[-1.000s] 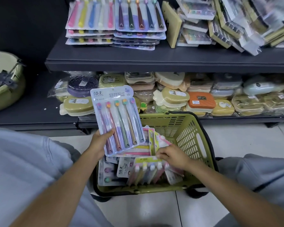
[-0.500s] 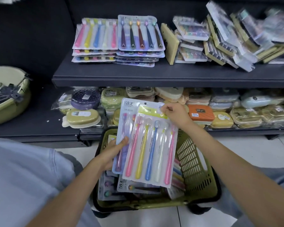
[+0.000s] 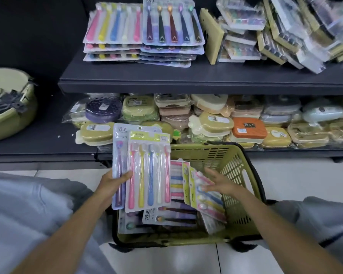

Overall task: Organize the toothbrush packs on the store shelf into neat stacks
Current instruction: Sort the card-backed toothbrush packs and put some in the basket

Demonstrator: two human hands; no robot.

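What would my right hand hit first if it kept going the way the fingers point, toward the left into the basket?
Most likely the yellow-edged toothbrush pack standing in the green basket; the right hand hangs open right beside it, though depth is unclear.

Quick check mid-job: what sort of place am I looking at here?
Most likely a shop aisle: dark display shelf carrying stacked toothbrush packs, wrapped soap boxes with price stickers below, and a green shopping basket on the tiled floor.
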